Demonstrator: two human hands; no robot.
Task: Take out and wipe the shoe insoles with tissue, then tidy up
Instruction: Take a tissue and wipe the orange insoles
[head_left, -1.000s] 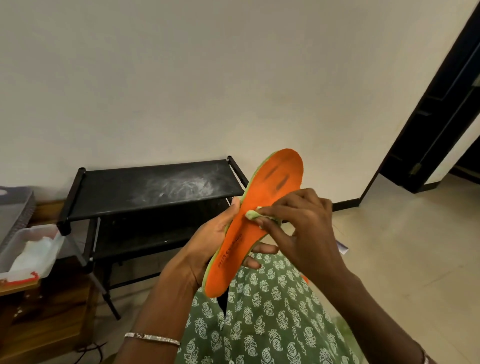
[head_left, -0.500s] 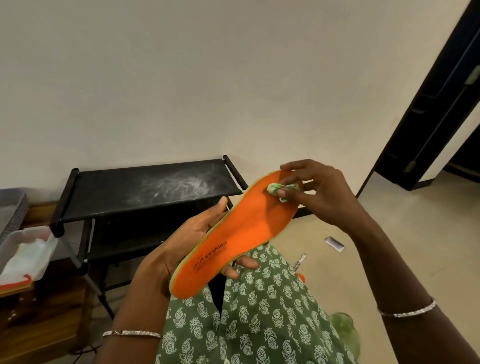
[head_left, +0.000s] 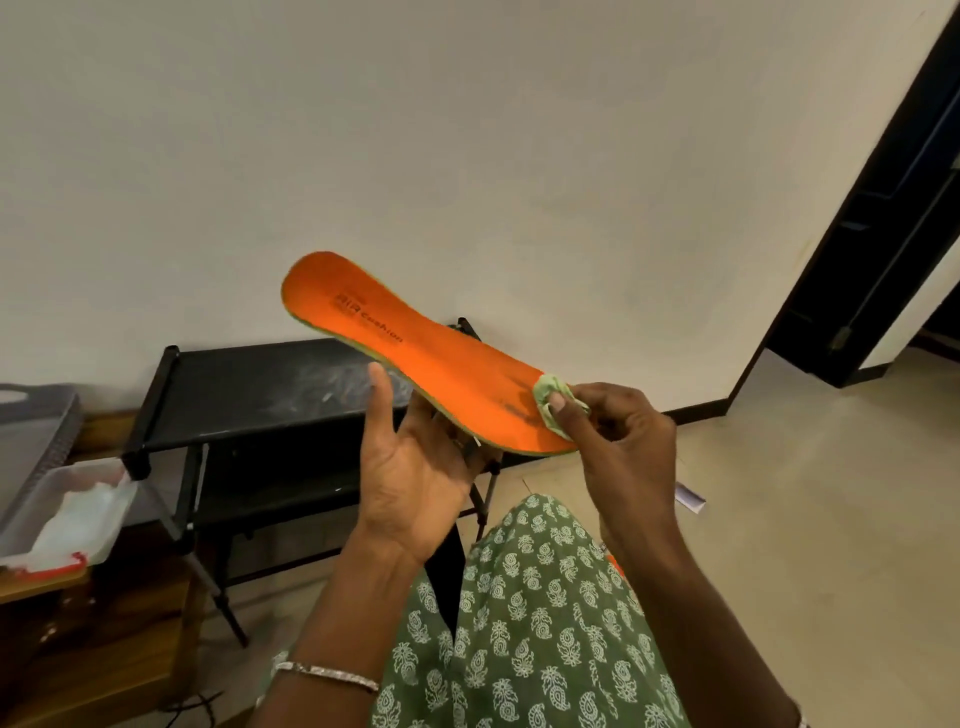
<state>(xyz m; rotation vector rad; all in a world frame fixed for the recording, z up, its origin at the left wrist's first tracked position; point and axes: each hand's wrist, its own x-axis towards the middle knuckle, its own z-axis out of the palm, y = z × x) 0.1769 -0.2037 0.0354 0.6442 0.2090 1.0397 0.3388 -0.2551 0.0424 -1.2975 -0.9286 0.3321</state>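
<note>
Head view: insole (head_left: 415, 358) swung round since half a second back, heel end now raised up-left before the wall, toe end down-right; earlier heel low near the lap. Tissue (head_left: 551, 402) shifted from mid-forefoot to the toe tip. Left hand (head_left: 415, 467) now spread open, palm up, thumb raised clear of the green edge, fingers tucked under the insole's middle (contact hidden); previously wrapped round the heel. Right hand (head_left: 618, 436) pinched shut on the crumpled green tissue, thumb pressing it onto the orange face, dark smudges just beside it. Black rack (head_left: 249, 395) behind, top dusty. Far left, clear tub (head_left: 36, 525) on a wooden surface (head_left: 62, 649), white cloth (head_left: 83, 519) inside.
</note>
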